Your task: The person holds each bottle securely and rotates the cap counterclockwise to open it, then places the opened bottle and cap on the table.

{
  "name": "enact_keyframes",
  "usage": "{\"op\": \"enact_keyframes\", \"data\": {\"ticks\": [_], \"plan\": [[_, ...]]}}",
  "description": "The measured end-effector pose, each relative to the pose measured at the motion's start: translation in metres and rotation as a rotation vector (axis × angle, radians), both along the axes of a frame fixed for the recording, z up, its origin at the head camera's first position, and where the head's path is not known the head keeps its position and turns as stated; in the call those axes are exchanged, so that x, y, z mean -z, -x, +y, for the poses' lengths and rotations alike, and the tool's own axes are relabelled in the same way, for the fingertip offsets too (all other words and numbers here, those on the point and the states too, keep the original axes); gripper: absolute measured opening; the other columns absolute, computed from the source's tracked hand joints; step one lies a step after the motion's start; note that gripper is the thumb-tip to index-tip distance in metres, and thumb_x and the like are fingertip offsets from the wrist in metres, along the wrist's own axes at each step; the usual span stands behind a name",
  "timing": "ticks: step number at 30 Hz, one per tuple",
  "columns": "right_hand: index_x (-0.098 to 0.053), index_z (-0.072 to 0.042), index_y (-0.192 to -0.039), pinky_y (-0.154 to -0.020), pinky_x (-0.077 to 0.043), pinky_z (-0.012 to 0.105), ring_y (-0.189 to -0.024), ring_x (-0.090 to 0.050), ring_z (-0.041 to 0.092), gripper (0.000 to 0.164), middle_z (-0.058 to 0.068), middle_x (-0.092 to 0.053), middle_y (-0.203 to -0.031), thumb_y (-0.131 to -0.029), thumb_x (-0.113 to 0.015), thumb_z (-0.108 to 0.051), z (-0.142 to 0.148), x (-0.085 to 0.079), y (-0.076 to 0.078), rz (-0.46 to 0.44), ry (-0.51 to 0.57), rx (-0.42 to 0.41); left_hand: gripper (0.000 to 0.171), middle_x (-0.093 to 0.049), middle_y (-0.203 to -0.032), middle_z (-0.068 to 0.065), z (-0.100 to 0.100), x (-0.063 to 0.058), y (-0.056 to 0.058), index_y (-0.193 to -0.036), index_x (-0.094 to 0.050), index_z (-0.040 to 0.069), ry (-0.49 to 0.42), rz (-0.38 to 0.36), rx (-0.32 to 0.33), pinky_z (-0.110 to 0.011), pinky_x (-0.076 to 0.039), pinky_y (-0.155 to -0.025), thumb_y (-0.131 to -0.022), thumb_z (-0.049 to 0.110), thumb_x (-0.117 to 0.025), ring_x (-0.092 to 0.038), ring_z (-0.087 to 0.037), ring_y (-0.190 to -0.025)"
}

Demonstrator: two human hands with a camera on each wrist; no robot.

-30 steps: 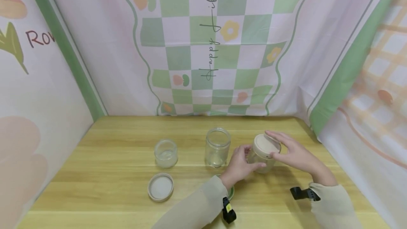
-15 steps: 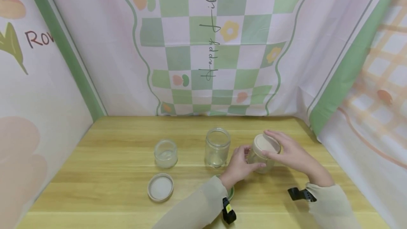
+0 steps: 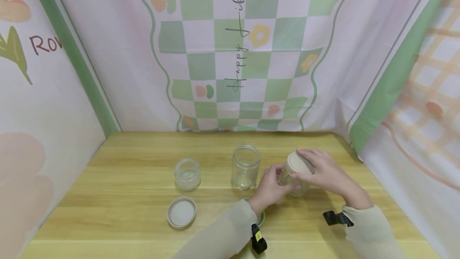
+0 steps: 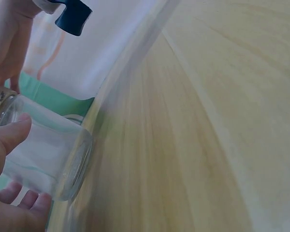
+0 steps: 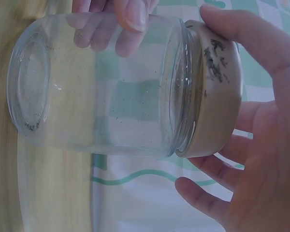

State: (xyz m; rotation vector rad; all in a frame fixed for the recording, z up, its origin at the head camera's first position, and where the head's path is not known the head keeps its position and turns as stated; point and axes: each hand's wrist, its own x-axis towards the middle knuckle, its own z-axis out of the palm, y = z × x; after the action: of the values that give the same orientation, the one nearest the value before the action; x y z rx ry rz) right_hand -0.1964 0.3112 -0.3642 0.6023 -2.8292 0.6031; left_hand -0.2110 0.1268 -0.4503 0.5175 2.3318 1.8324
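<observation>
My left hand (image 3: 270, 190) grips the body of a clear glass jar (image 5: 111, 96), thumb on the near side and fingers round the far side. The jar stands upright on the wooden table. On its mouth sits a beige screw lid (image 5: 217, 92) with dark scuffs on the side, and a strip of glass thread shows below its edge. My right hand (image 3: 328, 174) holds this lid from above and the right, thumb and fingers spread around the rim. In the left wrist view, the left thumb (image 4: 15, 133) lies against the glass.
Left of my hands stands a tall lidless glass jar (image 3: 246, 167). A short glass jar (image 3: 187, 174) is farther left, with a loose beige lid (image 3: 181, 212) lying inside-up before it. A green-rimmed round thing (image 3: 261, 219) is mostly hidden under my left forearm. Printed curtains enclose the table (image 3: 125, 195).
My right hand has turned around the lid, its thumb shifting left along the rim and its wrist swinging left. The left hand and the jar have stayed in place.
</observation>
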Motion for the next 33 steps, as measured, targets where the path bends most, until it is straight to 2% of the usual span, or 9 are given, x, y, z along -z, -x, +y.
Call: {"op": "enact_keyframes", "data": {"ticks": [4, 13, 23, 33], "plan": [[-0.052, 0.005, -0.141, -0.093, -0.04, 0.069, -0.124, -0.043, 0.051, 0.082, 0.029, -0.051, -0.139, -0.083, -0.081, -0.045, 0.0, -0.001, -0.001, -0.007, -0.002, 0.007, 0.067, -0.051, -0.132, 0.0, 0.0, 0.0, -0.001, -0.136, -0.052, 0.016, 0.011, -0.028, -0.01, -0.033, -0.049, -0.097, -0.081, 0.031, -0.086, -0.052, -0.012, -0.115], [-0.052, 0.005, -0.141, -0.094, -0.039, 0.069, -0.124, -0.042, 0.051, 0.082, 0.028, -0.051, -0.139, -0.083, -0.081, -0.045, 0.0, -0.003, -0.002, -0.009, 0.0, 0.01, 0.065, -0.056, -0.129, 0.0, -0.001, -0.001, 0.0, -0.135, -0.054, 0.012, 0.002, 0.019, -0.007, -0.032, -0.05, -0.094, -0.081, 0.029, -0.087, -0.055, -0.013, -0.113], [-0.05, 0.005, -0.142, -0.092, -0.041, 0.07, -0.125, -0.041, 0.051, 0.082, 0.029, -0.05, -0.14, -0.084, -0.08, -0.044, 0.0, -0.008, -0.004, -0.033, 0.015, 0.025, 0.065, -0.054, -0.13, -0.001, -0.002, 0.0, -0.001, -0.136, -0.053, 0.012, -0.016, -0.008, 0.006, -0.031, -0.05, -0.094, -0.082, 0.03, -0.086, -0.055, -0.015, -0.114], [-0.049, 0.002, -0.144, -0.095, -0.037, 0.072, -0.127, -0.041, 0.051, 0.085, 0.026, -0.052, -0.141, -0.083, -0.081, -0.046, 0.004, -0.011, -0.007, 0.001, 0.032, 0.038, 0.064, -0.057, -0.126, 0.001, -0.002, 0.002, 0.0, -0.134, -0.055, 0.011, -0.017, 0.0, -0.003, -0.031, -0.05, -0.094, -0.081, 0.029, -0.087, -0.057, -0.014, -0.112]]}}
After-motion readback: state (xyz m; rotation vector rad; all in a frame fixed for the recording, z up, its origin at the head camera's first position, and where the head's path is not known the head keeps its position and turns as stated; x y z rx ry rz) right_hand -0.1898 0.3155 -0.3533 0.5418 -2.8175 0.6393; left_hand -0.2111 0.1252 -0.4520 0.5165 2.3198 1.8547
